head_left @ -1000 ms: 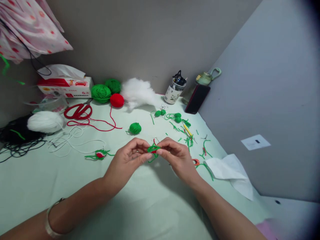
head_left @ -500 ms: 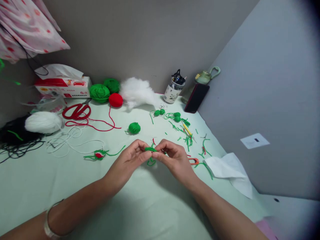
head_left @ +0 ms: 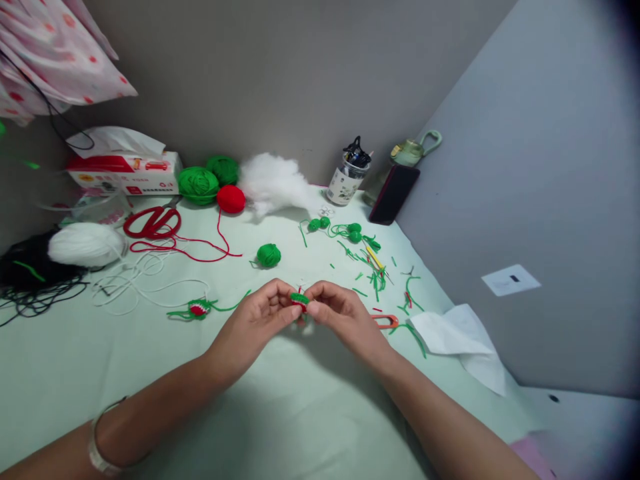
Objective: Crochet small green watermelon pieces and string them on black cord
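Between the fingertips of both hands is a small green and red crochet piece, held above the table. My left hand pinches its left side, thumb in front. My right hand pinches the right side the same way. Short yarn tails stick out above and below it, partly hidden by the fingers. On the cloth to the left lies a similar crochet piece, green, white and red with long green tails. A small green yarn ball rests just beyond my hands.
Red-handled scissors, white yarn, a red ball and white stuffing stand at the back left. Green scraps, a yellow crochet hook, an orange-handled tool and a tissue lie right. A phone leans behind.
The crochet piece has turned in my fingers, so its red part shows below the green edge. The green loop that hung beneath it is less visible. Both hands stay in place.
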{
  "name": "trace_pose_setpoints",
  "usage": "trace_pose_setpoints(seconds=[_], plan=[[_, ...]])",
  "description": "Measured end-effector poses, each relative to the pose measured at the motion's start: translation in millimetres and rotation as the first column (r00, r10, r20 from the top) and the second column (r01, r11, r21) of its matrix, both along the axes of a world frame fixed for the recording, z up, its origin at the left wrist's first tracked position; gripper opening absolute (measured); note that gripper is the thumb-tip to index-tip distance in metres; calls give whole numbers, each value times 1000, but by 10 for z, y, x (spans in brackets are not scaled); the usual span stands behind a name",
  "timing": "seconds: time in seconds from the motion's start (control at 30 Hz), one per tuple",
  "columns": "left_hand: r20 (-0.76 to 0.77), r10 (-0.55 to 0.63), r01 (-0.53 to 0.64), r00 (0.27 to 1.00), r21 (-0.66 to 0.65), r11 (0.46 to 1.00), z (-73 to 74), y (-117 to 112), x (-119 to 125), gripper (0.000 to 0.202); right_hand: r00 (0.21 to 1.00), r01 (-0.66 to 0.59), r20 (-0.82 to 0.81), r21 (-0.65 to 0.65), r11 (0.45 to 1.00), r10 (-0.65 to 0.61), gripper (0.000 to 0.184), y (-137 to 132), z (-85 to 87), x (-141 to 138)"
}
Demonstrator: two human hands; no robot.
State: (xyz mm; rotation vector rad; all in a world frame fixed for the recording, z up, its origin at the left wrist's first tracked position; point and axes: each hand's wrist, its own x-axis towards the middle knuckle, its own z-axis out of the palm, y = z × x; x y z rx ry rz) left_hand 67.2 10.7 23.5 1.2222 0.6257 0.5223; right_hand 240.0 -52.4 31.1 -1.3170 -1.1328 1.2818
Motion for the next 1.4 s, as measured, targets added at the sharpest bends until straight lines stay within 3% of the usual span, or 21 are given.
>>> trace_pose_setpoints(seconds=[0.2, 0.3, 0.4, 0.5, 0.63, 0.8, 0.93, 1.07, 1.23, 1.4], plan=[[-109, -36, 47, 993, 103, 994, -7, 2, -5, 17, 998, 47, 52, -30, 998, -45, 32, 8, 4, 2], [-70, -17, 21, 997, 56, 998, -13, 9, -4, 17, 993, 66, 99, -17, 998, -64, 34, 13, 16, 13], [-22, -7, 6, 1000, -32, 999, -24, 28, -4, 18, 968, 78, 231, 101, 992, -100, 29, -11, 52, 43], [30, -48, 51, 998, -110, 993, -33, 45, -4, 20, 939, 4, 334, 233, 972, -84, 22, -42, 95, 92], [65, -93, 103, 994, -174, 979, -37, 51, -1, 20, 928, -129, 371, 270, 954, 21, 26, -57, 128, 133], [-20, -119, 117, 993, -96, 989, -31, 46, -3, 27, 934, -105, 356, 262, 959, 5, 9, -45, 120, 118], [-82, 5, -1, 997, 50, 999, -32, 30, -8, 29, 933, -19, 355, 235, 972, -67, 19, -33, 109, 86], [-114, 31, -16, 993, 133, 991, -43, 13, -8, 21, 938, 11, 336, 220, 976, -86, 22, -34, 106, 65], [-112, 45, -42, 993, 27, 999, -31, 40, 2, 22, 924, -80, 381, 245, 966, -20, 23, -50, 113, 133], [-145, -14, 6, 989, -54, 999, -20, 68, -9, 24, 908, -21, 409, 268, 963, -94, 38, -74, 129, 257]])
